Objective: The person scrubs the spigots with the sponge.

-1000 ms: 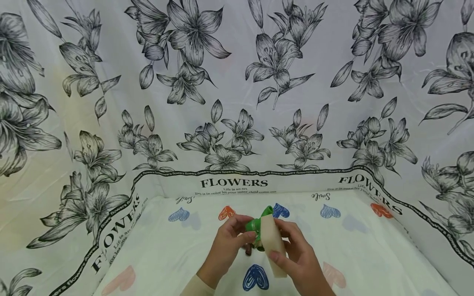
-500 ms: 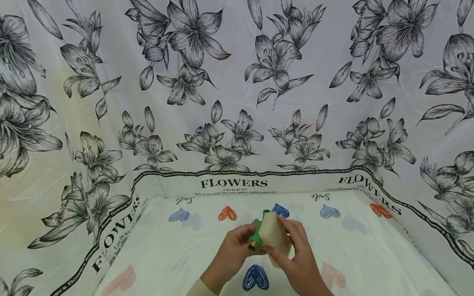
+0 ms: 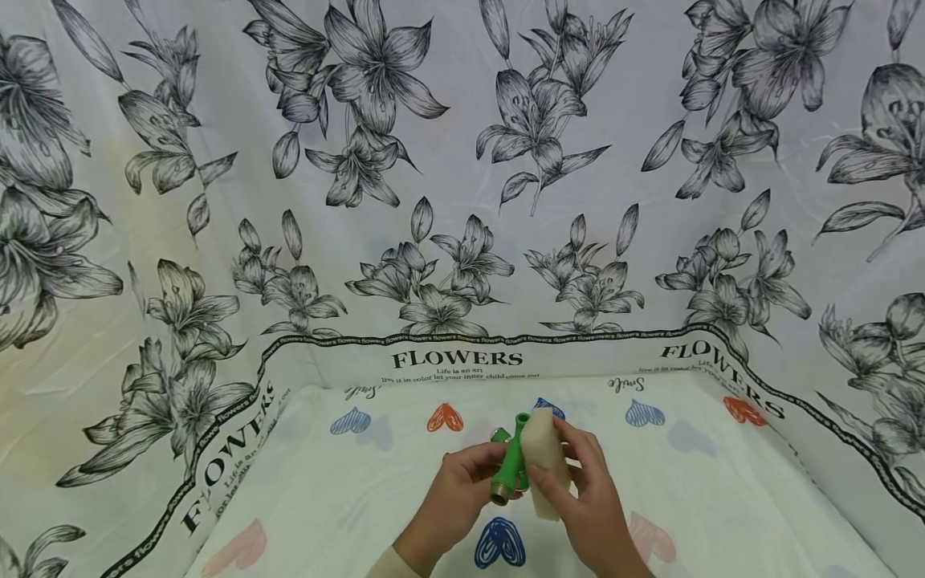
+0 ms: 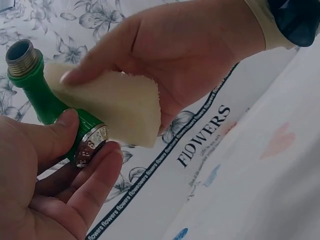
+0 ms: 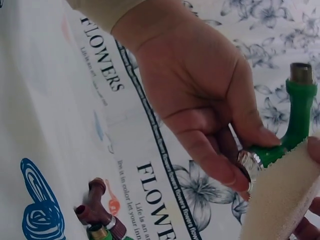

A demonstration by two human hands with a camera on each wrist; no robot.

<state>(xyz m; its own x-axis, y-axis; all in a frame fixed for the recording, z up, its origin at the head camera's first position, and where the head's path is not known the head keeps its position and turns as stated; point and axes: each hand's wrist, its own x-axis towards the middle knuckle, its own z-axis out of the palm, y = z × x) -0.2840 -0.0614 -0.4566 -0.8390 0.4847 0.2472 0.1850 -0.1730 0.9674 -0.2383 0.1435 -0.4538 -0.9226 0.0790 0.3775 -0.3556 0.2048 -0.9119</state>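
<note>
A green tap (image 3: 511,464) with a threaded metal end is in my left hand (image 3: 454,491). Thumb and fingers pinch its body by the silvery collar (image 4: 92,145), seen in the left wrist view. The threaded end (image 3: 499,492) points down toward me in the head view. My right hand (image 3: 594,499) grips a cream sponge-like block (image 3: 547,456) with a frayed edge, thumb on the near face and fingers behind. The block is right beside the tap and overlaps it in the right wrist view; whether they touch is hard to tell.
On the white cloth printed with hearts lie a maroon tap (image 5: 94,209) and another green tap with a brass-coloured end (image 5: 99,232), low in the right wrist view. A flower-printed curtain (image 3: 448,265) stands behind and at both sides.
The green tap has been turned in my left hand, bringing its threaded end into view and then further down. The block has tilted, then become more upright and shifted slightly right.
</note>
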